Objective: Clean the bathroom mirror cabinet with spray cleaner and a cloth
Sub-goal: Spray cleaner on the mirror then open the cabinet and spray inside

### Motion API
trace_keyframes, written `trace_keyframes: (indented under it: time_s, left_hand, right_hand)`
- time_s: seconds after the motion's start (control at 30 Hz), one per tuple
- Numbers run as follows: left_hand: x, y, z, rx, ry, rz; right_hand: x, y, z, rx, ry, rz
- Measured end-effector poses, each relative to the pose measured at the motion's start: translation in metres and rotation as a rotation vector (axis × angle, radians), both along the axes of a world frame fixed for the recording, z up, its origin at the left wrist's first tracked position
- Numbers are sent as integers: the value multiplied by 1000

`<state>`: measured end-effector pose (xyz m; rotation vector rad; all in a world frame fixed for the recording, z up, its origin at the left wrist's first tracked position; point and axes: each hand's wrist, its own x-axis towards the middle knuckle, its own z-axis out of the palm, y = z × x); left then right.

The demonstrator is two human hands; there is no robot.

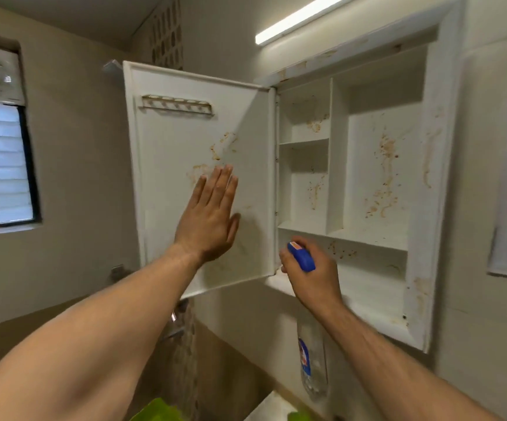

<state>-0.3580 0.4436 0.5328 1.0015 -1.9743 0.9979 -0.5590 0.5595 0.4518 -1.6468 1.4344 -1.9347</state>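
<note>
Against cabinet door (167,153), left hand (208,220) flat; right hand (311,275) grips spray bottle (302,260).

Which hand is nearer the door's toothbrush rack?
Left. The left hand lies flat on the door below the toothbrush rack; the right hand grips the spray bottle by the bottom shelf.

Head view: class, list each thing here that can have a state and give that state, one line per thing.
Door: swung open to the left, inner face stained brown.
Cabinet: open, back wall and shelves stained brown.
Left hand: flat against the door, fingers straight.
Right hand: grips the spray bottle.
Spray bottle: held upright, blue head towards the cabinet.
Light: on.
</note>
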Motion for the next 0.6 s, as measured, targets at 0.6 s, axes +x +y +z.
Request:
trace_keyframes:
  time_s: [0.6]
  left_hand:
    - [-169,2,128,115,149,-504]
  right_hand:
    - [-20,109,293,-95,506,-557]
